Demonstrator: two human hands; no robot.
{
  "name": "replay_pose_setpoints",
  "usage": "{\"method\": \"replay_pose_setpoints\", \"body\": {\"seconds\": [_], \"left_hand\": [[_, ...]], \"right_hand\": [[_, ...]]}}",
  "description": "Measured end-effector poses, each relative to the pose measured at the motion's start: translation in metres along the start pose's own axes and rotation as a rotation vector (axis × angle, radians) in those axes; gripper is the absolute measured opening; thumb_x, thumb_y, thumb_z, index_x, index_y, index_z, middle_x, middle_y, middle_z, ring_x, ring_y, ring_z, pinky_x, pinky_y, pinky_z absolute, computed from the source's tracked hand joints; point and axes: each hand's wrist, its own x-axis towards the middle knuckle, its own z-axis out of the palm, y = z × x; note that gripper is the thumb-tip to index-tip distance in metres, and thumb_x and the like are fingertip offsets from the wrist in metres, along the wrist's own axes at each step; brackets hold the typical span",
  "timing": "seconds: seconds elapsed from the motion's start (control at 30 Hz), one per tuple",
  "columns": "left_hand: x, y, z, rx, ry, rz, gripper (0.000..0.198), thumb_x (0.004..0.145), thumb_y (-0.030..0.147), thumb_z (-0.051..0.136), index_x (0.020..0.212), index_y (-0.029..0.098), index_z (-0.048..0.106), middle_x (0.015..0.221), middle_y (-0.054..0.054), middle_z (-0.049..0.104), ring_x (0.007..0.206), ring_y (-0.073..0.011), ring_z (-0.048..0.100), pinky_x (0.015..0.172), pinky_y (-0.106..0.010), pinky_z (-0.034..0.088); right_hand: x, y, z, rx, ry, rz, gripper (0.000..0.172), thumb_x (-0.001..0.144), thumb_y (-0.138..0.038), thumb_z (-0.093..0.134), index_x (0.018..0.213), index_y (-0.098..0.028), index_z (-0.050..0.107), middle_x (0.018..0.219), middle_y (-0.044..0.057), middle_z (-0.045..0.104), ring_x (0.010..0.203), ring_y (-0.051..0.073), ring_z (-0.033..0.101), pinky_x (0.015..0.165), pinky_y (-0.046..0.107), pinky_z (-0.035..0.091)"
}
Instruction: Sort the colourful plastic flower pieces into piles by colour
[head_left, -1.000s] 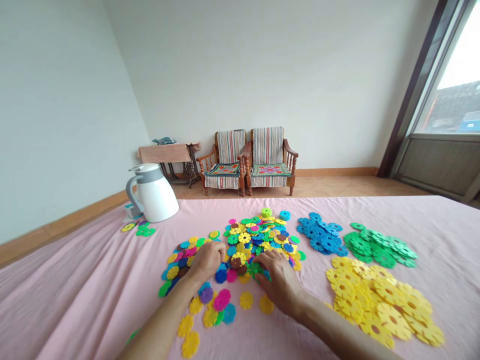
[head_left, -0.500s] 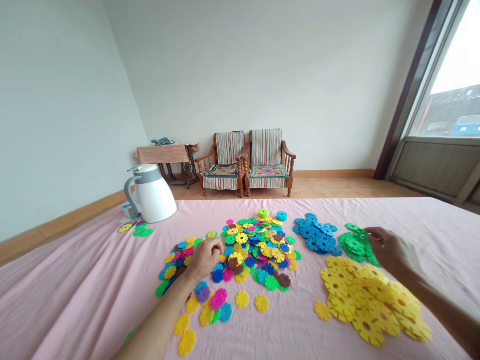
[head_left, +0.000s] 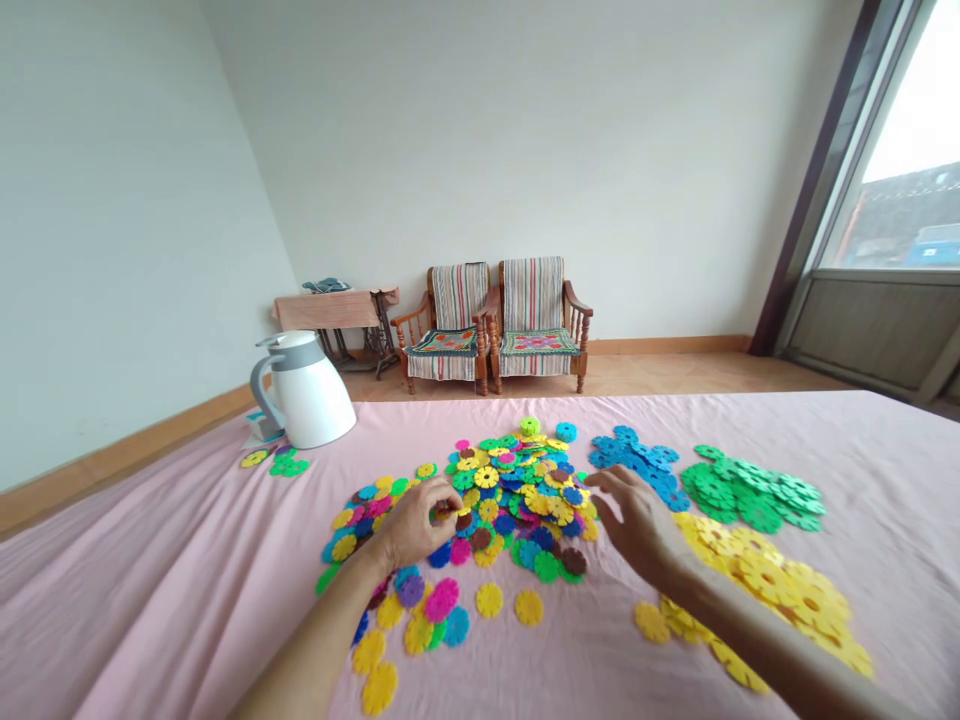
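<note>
Two bare hands share my head view, both over slotted plastic discs on a pink cloth (head_left: 187, 580). On the left hand (head_left: 418, 522) the thumb and forefinger curl toward each other at the near-left edge of the mixed heap (head_left: 517, 490); I cannot tell whether a disc is pinched there. The right hand (head_left: 637, 522) has its fingers spread, thumb apart from forefinger, with nothing visible between them, and its fingertips are just beside the heap's right edge; contact I can't make out. That heap lies between the hands, many colours overlapping. Beyond the right hand sit the blue pile (head_left: 634, 458) and the green pile (head_left: 754, 490), and the yellow pile (head_left: 814, 595) is partly hidden by the right forearm. As I judge it, picking discs out cleanly calls for a light pinch on one exposed rim, then a straight lift, since the slots could catch and drag neighbours along. I'd favour discs lying uppermost over buried ones, and keep the right wrist high so the sleeveless forearm doesn't brush the yellow discs under it. The left fingertips should press gently; too hard and the overlapping layers would probably slide.
</note>
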Motion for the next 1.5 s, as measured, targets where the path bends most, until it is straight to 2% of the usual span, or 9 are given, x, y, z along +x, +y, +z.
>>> {"method": "replay_pose_setpoints", "body": {"seconds": [0.17, 0.4, 0.5, 0.63, 0.83, 1.03, 1.23, 1.37, 1.5], "left_hand": [[0.000, -0.013, 0.002, 0.100, 0.089, -0.165, 0.017, 0.079, 0.016, 0.048, 0.083, 0.019, 0.065, 0.085, -0.004, 0.068, 0.085, -0.0173, 0.061, 0.078, -0.026, 0.045], [0.000, -0.022, 0.006, 0.085, 0.097, -0.240, 0.029, 0.080, 0.014, 0.049, 0.105, 0.018, 0.061, 0.100, -0.005, 0.068, 0.091, -0.0173, 0.062, 0.083, -0.027, 0.046], [-0.001, -0.022, 0.007, 0.068, 0.109, -0.235, 0.030, 0.080, 0.014, 0.049, 0.108, 0.019, 0.060, 0.105, -0.006, 0.067, 0.096, -0.0179, 0.062, 0.088, -0.029, 0.046], [-0.001, -0.022, 0.007, 0.076, 0.113, -0.221, 0.028, 0.081, 0.015, 0.050, 0.107, 0.018, 0.061, 0.107, -0.007, 0.067, 0.100, -0.0194, 0.061, 0.089, -0.031, 0.046], [-0.001, -0.023, 0.008, 0.095, 0.128, -0.208, 0.027, 0.081, 0.015, 0.051, 0.105, 0.018, 0.062, 0.105, -0.007, 0.067, 0.099, -0.0194, 0.062, 0.089, -0.031, 0.046], [-0.001, -0.025, 0.010, 0.101, 0.138, -0.193, 0.025, 0.081, 0.017, 0.049, 0.103, 0.017, 0.062, 0.101, -0.007, 0.068, 0.096, -0.0199, 0.062, 0.087, -0.032, 0.047], [-0.001, -0.023, 0.010, 0.103, 0.126, -0.203, 0.024, 0.081, 0.015, 0.050, 0.102, 0.017, 0.061, 0.103, -0.007, 0.067, 0.097, -0.0190, 0.061, 0.088, -0.031, 0.046], [-0.001, -0.020, 0.008, 0.088, 0.125, -0.219, 0.024, 0.080, 0.015, 0.051, 0.101, 0.019, 0.061, 0.103, -0.006, 0.067, 0.096, -0.0190, 0.061, 0.087, -0.031, 0.045], [0.000, -0.017, 0.006, 0.091, 0.107, -0.211, 0.022, 0.081, 0.016, 0.049, 0.099, 0.018, 0.062, 0.098, -0.006, 0.067, 0.094, -0.0196, 0.061, 0.085, -0.030, 0.045]], "right_hand": [[0.001, -0.070, 0.025, 0.186, -0.194, -0.087, 0.023, 0.080, -0.015, 0.050, 0.095, -0.022, 0.066, 0.096, 0.006, 0.062, 0.092, 0.019, 0.056, 0.082, 0.029, 0.042], [0.016, -0.107, 0.042, 0.181, -0.326, -0.102, 0.019, 0.075, -0.028, 0.064, 0.092, -0.022, 0.065, 0.095, 0.005, 0.059, 0.091, 0.020, 0.051, 0.082, 0.031, 0.038], [0.021, -0.112, 0.045, 0.134, -0.352, -0.106, 0.023, 0.072, -0.033, 0.067, 0.091, -0.021, 0.064, 0.097, 0.005, 0.057, 0.092, 0.021, 0.050, 0.082, 0.033, 0.037], [0.023, -0.117, 0.048, 0.125, -0.372, -0.088, 0.016, 0.072, -0.028, 0.064, 0.084, -0.019, 0.061, 0.095, 0.006, 0.056, 0.090, 0.020, 0.049, 0.080, 0.031, 0.037], [0.023, -0.120, 0.049, 0.101, -0.396, -0.066, 0.013, 0.069, -0.020, 0.059, 0.081, -0.017, 0.058, 0.090, 0.006, 0.057, 0.086, 0.019, 0.051, 0.076, 0.030, 0.038], [0.025, -0.120, 0.046, 0.047, -0.409, -0.083, 0.020, 0.069, -0.026, 0.060, 0.087, -0.017, 0.059, 0.095, 0.009, 0.058, 0.088, 0.023, 0.052, 0.074, 0.032, 0.037], [0.028, -0.124, 0.048, -0.005, -0.397, -0.116, 0.016, 0.067, -0.025, 0.058, 0.081, -0.017, 0.060, 0.089, 0.009, 0.060, 0.087, 0.024, 0.054, 0.072, 0.032, 0.037], [0.028, -0.127, 0.045, -0.032, -0.381, -0.155, 0.009, 0.072, -0.024, 0.054, 0.075, -0.017, 0.059, 0.082, 0.008, 0.063, 0.080, 0.022, 0.057, 0.069, 0.030, 0.035], [0.027, -0.125, 0.043, -0.054, -0.352, -0.206, 0.015, 0.078, -0.014, 0.046, 0.085, -0.018, 0.059, 0.076, 0.006, 0.065, 0.070, 0.018, 0.057, 0.066, 0.028, 0.031]]}}
